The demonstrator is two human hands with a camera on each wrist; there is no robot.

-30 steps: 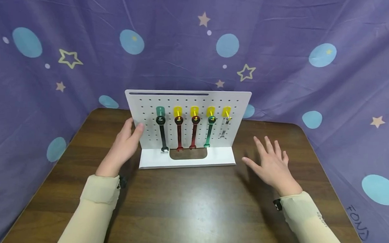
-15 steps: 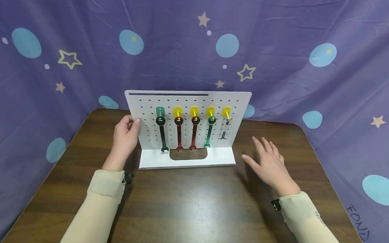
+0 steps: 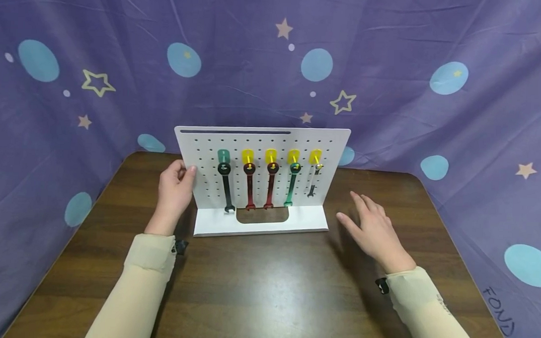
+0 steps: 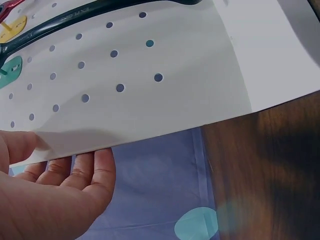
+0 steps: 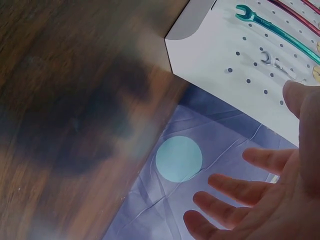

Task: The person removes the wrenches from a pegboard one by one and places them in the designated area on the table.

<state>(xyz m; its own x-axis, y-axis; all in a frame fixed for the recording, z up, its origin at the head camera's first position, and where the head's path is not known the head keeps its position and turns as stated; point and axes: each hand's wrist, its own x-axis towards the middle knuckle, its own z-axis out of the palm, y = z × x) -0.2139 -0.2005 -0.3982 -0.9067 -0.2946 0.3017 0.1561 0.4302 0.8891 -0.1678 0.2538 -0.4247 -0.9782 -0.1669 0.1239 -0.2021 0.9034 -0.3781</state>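
Note:
A white pegboard [image 3: 304,219] with a fold-out foot stands upright on the table. My left hand [image 3: 173,193] grips its left edge; in the left wrist view the thumb [image 4: 20,146] lies over the front face and the fingers [image 4: 103,172] curl behind the edge. From the board's hooks hang a row of wrenches: a black one [image 3: 227,188], a red one [image 3: 250,188], a second red one [image 3: 270,189], a green one [image 3: 291,188] and a small silver one [image 3: 312,190]. My right hand [image 3: 377,235], fingers spread and holding nothing, is to the right of the board.
The hooks are yellow, such as the rightmost hook [image 3: 315,155], apart from a green hook [image 3: 223,155] at the left. A wooden table [image 3: 257,298] with rounded far corners carries the board. Close behind hangs a purple curtain [image 3: 256,54] patterned with stars and dots.
My left hand has shifted so that its fingers curl round the board's edge. The small silver wrench swings a little on its hook. My right hand has drawn slightly left, its fingers closer together.

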